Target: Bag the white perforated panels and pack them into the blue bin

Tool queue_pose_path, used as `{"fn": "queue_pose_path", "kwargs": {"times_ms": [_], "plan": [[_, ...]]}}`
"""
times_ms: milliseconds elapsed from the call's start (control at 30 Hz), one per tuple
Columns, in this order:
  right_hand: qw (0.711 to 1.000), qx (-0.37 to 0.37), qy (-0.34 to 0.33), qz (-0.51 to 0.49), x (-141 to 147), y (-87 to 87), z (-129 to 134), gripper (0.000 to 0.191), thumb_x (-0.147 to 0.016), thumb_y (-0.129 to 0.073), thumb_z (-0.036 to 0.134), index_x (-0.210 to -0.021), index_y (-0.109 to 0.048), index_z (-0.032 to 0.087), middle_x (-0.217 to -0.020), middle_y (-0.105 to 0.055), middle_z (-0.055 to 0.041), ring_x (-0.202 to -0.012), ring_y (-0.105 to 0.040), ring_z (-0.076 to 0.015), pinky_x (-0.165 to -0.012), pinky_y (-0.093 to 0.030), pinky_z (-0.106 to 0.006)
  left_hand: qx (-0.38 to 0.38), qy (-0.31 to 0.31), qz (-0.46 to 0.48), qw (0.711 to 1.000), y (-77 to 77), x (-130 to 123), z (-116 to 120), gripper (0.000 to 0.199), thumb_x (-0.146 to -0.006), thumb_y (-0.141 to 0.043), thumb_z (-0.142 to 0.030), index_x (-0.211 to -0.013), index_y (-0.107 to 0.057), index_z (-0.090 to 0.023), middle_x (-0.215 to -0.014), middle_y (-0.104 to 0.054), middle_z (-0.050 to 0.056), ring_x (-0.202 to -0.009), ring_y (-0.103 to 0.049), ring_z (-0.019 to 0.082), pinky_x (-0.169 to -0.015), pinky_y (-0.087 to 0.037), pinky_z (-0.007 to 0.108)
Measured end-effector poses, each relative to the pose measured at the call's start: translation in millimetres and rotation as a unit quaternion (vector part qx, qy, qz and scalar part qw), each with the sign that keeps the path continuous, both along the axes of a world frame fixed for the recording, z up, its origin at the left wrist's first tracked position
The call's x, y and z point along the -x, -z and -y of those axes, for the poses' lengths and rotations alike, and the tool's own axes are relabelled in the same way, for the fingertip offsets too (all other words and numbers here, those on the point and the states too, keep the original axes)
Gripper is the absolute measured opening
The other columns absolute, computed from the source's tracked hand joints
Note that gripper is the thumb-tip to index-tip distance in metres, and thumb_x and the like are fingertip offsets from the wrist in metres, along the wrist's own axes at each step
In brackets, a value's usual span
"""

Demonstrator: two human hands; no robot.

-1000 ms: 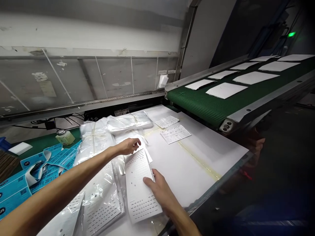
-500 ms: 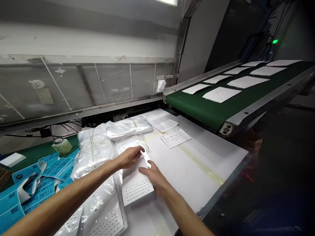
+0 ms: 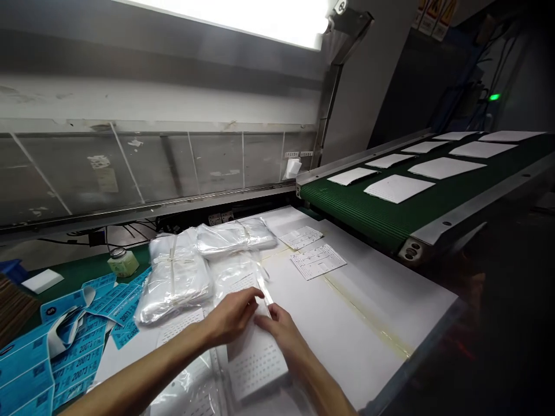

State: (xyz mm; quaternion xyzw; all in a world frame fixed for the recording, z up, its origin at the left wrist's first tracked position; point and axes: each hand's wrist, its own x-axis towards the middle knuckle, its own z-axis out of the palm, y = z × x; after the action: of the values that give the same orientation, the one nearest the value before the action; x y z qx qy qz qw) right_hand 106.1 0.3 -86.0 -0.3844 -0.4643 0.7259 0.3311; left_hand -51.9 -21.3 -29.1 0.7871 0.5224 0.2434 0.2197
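Both hands (image 3: 232, 316) partly hide white sheets (image 3: 258, 364).

Single head-worn view, forward and down, from close above the white tabletop (image 3: 381, 283), conveyor (image 3: 359, 214) farther off.

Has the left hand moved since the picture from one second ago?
Yes. Against the nearer printed card, the left hand has moved lower in the view: about level with the card's near corner then, clearly below it now.
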Motion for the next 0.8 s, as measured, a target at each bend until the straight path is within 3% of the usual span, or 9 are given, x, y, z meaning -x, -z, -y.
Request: {"fn": "queue_pose_path", "kwargs": {"times_ms": [133, 233, 300, 333, 367, 433, 533, 667, 800], "plan": [[0.999, -0.031, -0.014, -0.019, -29.7, -14.6, 31.5, 0.024, -0.077, -0.063, 0.035, -0.09, -0.052, 0.019, -0.077, -0.064, -0.0016, -0.067, -0.061, -0.0177, -0.062, -0.048, -0.029, -0.001, 0.008, 0.044, 0.999, -8.9, -16.2, 34.4, 0.028, -0.09, -0.04, -0.027, -0.117, -0.048, -0.026, -0.085, -0.063, 0.001, -0.076, -0.058, 0.017, -0.068, -0.044, 0.029], [0.996, -0.082, 0.014, -0.032, -52.7, -23.5, 47.2, 0.029, -0.076, -0.065, 0.039, -0.094, -0.053, 0.02, -0.089, -0.065, -0.0046, -0.08, -0.062, -0.0216, -0.073, -0.049, -0.034, -0.061, -0.188, 0.159, 0.967, -9.0, -12.6, 49.0, 0.041, -0.086, -0.049, -0.039, -0.124, -0.041, -0.026, -0.105, -0.06, 0.006, -0.092, -0.057, 0.022, -0.079, -0.045, 0.036], [0.991, -0.11, 0.071, -0.027, -61.8, -26.3, 52.8, 0.033, -0.073, -0.066, 0.042, -0.094, -0.053, 0.02, -0.091, -0.064, -0.0053, -0.082, -0.061, -0.0229, -0.073, -0.049, -0.034, -0.026, -0.32, 0.286, 0.903, -10.0, -7.6, 50.0, 0.054, -0.083, -0.053, -0.047, -0.13, -0.035, -0.025, -0.127, -0.048, 0.011, -0.109, -0.051, 0.026, -0.088, -0.043, 0.042], [0.987, -0.123, 0.101, -0.025, -63.5, -26.9, 54.1, 0.034, -0.072, -0.066, 0.044, -0.092, -0.052, 0.021, -0.089, -0.064, -0.005, -0.08, -0.061, -0.0226, -0.07, -0.05, -0.033, 0.027, -0.33, 0.352, 0.875, -12.0, -6.6, 48.6, 0.058, -0.082, -0.053, -0.05, -0.131, -0.034, -0.025, -0.134, -0.043, 0.012, -0.114, -0.049, 0.028, -0.09, -0.042, 0.044], [0.982, -0.139, 0.125, -0.025, -63.2, -27.0, 54.3, 0.034, -0.072, -0.066, 0.045, -0.091, -0.052, 0.021, -0.086, -0.063, -0.0043, -0.077, -0.06, -0.0218, -0.068, -0.05, -0.032, 0.09, -0.298, 0.412, 0.856, -15.1, -7.3, 46.2, 0.059, -0.082, -0.053, -0.05, -0.132, -0.035, -0.023, -0.137, -0.041, 0.013, -0.116, -0.048, 0.028, -0.091, -0.042, 0.044], [0.973, -0.181, 0.145, -0.021, -58.9, -25.8, 52.3, 0.031, -0.073, -0.065, 0.045, -0.089, -0.051, 0.022, -0.079, -0.061, -0.002, -0.072, -0.058, -0.0196, -0.065, -0.049, -0.03, 0.177, -0.152, 0.497, 0.836, -23.7, -13.9, 40.9, 0.054, -0.083, -0.056, -0.045, -0.128, -0.041, -0.02, -0.132, -0.047, 0.015, -0.113, -0.051, 0.027, -0.092, -0.042, 0.042], [0.96, -0.236, 0.142, 0.036, -55.3, -19.0, 46.5, 0.028, -0.077, -0.06, 0.045, -0.09, -0.05, 0.022, -0.078, -0.06, -0.001, -0.075, -0.058, -0.0199, -0.068, -0.048, -0.03, 0.154, 0.007, 0.525, 0.837, -31.9, -29.3, 36.0, 0.041, -0.082, -0.059, -0.033, -0.12, -0.05, -0.018, -0.116, -0.059, 0.011, -0.101, -0.057, 0.025, -0.085, -0.046, 0.037], [0.953, -0.232, 0.108, 0.161, -78.0, -6.9, 42.3, 0.042, -0.074, -0.062, 0.041, -0.11, -0.051, 0.021, -0.106, -0.063, -0.008, -0.102, -0.057, -0.0273, -0.086, -0.044, -0.039, 0.088, 0.0, 0.452, 0.888, -14.3, -38.8, 39.5, 0.028, -0.08, -0.061, -0.028, -0.106, -0.057, -0.017, -0.098, -0.064, 0.006, -0.091, -0.058, 0.023, -0.078, -0.047, 0.033], [0.969, -0.208, 0.08, 0.102, -98.0, -18.6, 41.6, 0.076, -0.065, -0.069, 0.039, -0.132, -0.037, 0.024, -0.139, -0.043, -0.0098, -0.13, -0.035, -0.0279, -0.105, -0.029, -0.043, 0.07, -0.017, 0.358, 0.931, 16.0, -32.1, 46.6, 0.033, -0.081, -0.059, -0.024, -0.114, -0.054, -0.02, -0.112, -0.061, 0.005, -0.101, -0.055, 0.023, -0.088, -0.043, 0.035]]}}
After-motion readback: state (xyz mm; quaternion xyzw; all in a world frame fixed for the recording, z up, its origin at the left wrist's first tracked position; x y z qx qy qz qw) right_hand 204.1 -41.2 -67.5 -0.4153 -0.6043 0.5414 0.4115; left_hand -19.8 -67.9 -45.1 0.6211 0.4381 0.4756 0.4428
